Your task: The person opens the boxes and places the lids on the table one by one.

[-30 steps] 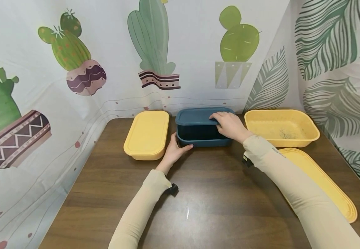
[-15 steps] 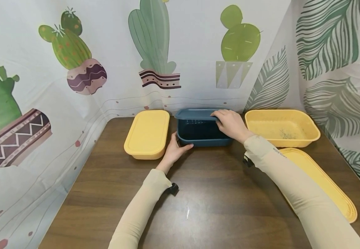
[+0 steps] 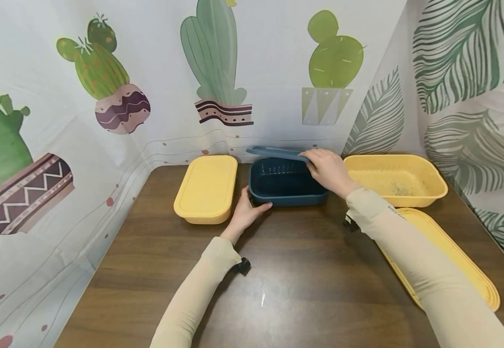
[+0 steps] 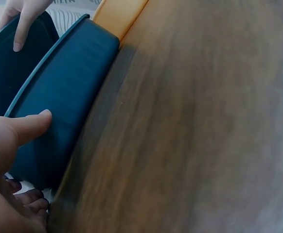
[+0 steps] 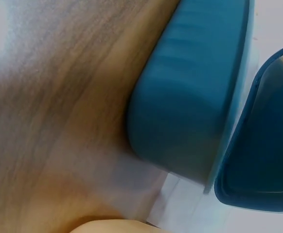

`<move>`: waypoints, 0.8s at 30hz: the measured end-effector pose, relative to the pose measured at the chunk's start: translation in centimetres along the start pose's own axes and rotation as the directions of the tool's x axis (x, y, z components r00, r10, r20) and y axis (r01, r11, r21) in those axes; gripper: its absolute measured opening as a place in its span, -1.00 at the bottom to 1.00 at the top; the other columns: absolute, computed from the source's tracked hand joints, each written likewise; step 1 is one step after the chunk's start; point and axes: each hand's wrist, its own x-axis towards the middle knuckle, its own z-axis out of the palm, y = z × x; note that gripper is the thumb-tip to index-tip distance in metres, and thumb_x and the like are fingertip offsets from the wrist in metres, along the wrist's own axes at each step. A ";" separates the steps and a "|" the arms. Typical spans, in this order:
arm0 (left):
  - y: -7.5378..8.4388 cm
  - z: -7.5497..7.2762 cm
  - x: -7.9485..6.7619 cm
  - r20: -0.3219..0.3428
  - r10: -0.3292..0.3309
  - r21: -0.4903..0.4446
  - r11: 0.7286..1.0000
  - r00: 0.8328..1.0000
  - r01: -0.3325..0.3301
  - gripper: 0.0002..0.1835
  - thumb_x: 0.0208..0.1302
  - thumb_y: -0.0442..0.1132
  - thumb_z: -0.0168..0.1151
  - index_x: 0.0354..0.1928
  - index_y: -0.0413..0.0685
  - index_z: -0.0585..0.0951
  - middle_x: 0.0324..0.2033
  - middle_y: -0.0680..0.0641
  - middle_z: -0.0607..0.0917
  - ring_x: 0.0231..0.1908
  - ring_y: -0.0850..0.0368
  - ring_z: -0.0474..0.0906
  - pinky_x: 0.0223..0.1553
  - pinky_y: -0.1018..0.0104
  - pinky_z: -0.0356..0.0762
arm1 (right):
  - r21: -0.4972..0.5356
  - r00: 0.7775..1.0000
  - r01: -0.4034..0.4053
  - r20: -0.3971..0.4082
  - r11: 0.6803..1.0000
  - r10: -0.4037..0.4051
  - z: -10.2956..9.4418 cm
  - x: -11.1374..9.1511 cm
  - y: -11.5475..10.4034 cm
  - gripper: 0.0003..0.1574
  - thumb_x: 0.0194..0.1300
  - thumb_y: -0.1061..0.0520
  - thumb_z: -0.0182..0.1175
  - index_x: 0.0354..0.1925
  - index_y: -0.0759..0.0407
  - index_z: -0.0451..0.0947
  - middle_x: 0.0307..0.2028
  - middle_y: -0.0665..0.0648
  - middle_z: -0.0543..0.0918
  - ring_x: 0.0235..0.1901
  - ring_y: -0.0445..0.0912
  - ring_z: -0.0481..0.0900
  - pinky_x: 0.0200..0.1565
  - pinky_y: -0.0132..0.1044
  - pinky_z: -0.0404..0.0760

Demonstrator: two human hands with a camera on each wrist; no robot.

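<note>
A dark blue box (image 3: 289, 199) stands at the back middle of the table, its inside showing no contents. My left hand (image 3: 244, 211) grips its left end, thumb on the front wall and the other fingers round the side. Above the box's back edge, the blue lid (image 3: 274, 153) is tilted up off the rim. My right hand (image 3: 328, 169) holds this lid near its right end, fingers on top. In the left wrist view the thumb lies along the box wall (image 4: 68, 87). The lid's underside (image 5: 268, 145) shows in the right wrist view.
A lidded yellow box (image 3: 206, 188) stands left of the blue box. To the right is an uncovered yellow box (image 3: 397, 199) with dark specks inside. Its long yellow lid (image 3: 461, 258) lies in front, partly under the right forearm. A patterned cloth (image 3: 274, 58) hangs behind the table.
My right hand has raised the blue lid from lying partly over the box to a tilt above its back edge, uncovering more of the inside. The left hand stays in place.
</note>
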 end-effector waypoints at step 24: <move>0.3 0.0 0.3 0.016 -0.012 0.042 0.999 1.000 0.012 0.00 0.14 -0.07 0.53 0.47 -0.22 0.14 0.36 -0.26 0.40 0.38 -0.08 0.30 0.39 -0.01 0.21 | 0.090 0.980 0.021 -0.197 0.996 -0.003 -5.2 0.4 -1.1 -0.71 0.32 0.20 0.36 0.02 0.20 0.69 -0.09 0.21 0.76 -0.12 0.16 0.70 -0.15 0.11 0.63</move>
